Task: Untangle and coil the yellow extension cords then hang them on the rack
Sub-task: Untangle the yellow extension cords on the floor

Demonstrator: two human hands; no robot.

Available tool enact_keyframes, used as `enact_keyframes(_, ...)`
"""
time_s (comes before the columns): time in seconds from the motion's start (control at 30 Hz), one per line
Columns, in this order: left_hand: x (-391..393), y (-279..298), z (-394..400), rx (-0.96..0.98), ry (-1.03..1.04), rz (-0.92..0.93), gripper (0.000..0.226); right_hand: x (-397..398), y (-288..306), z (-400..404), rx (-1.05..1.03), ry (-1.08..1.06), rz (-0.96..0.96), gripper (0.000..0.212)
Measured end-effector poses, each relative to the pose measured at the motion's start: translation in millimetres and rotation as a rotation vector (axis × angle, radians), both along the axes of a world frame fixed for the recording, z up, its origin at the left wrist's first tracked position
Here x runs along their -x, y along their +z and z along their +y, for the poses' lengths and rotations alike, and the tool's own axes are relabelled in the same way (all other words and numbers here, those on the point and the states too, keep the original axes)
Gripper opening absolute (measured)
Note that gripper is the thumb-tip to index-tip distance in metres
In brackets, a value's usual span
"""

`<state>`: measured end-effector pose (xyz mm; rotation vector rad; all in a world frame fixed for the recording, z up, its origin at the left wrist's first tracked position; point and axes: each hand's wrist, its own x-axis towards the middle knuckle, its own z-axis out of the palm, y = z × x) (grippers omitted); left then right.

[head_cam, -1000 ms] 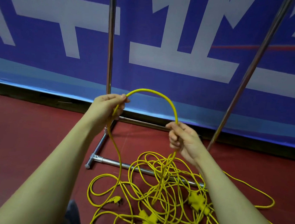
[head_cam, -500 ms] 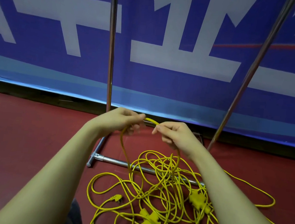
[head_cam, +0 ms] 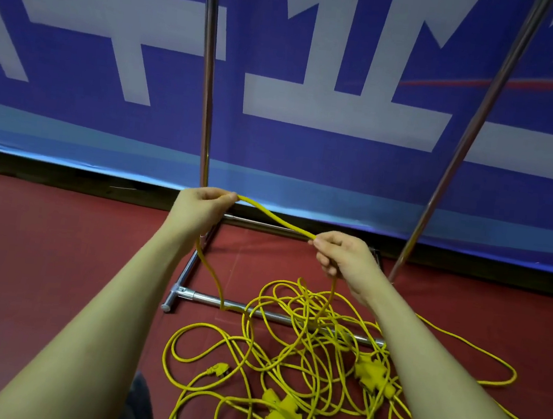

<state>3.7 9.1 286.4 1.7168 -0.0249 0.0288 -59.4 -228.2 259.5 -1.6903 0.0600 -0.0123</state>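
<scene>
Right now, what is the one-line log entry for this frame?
stage: untangling | left hand: pinches cord | right hand: pinches same cord | pile: tangled on floor | rack: nothing hung

Ahead of you hangs a blue banner (head_cam: pixel 78 59) with large white characters and a paler blue band along its bottom edge. Under you lies a dark red floor (head_cam: pixel 39 251), meeting a black strip at the banner's foot.

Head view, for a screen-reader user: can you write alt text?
Two bare hands, left hand and right hand, hold a short span of yellow extension cord above a tangled cord pile lying over the chrome rack base on a red floor.
</scene>
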Motion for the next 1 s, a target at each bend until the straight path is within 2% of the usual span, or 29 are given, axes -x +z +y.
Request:
enact_keyframes(0.13,1,-4,0,0.008,-0.111,0.072,0.014,-3,5,0,-0.021,-0.112,-0.098,0.014)
enact_keyframes(0.33,11,7,-7,-0.37,-0.4,-0.05,0.022,-4,12,20,0.042,-0.027,-0.108,0.015)
enact_keyframes(0.43,20,10,-17,-0.45,-0.505,-0.097,0.019,-6,16,32,0.046,0.018,-0.122,0.014)
enact_keyframes(0.57,16,11,-15,-0.376,-0.266,-0.208,0.015,-11,9,36,0.033,0.065,-0.12,0.013)
enact_keyframes(0.73,9,7,-5,-0.174,0.034,-0.262,0.016,-13,-15,22,0.106,0.097,-0.061,0.017)
enact_keyframes(0.83,5,11,3,0.012,0.183,-0.256,0.016,-10,-22,11,0.147,0.082,-0.025,0.019)
enact_keyframes(0.9,2,9,9,0.032,0.161,-0.195,0.019,-10,-19,8,0.096,0.055,-0.04,0.022)
enact_keyframes(1.0,-4,1,14,0.031,0.016,-0.075,0.02,-11,-10,8,0.002,0.028,-0.078,0.024)
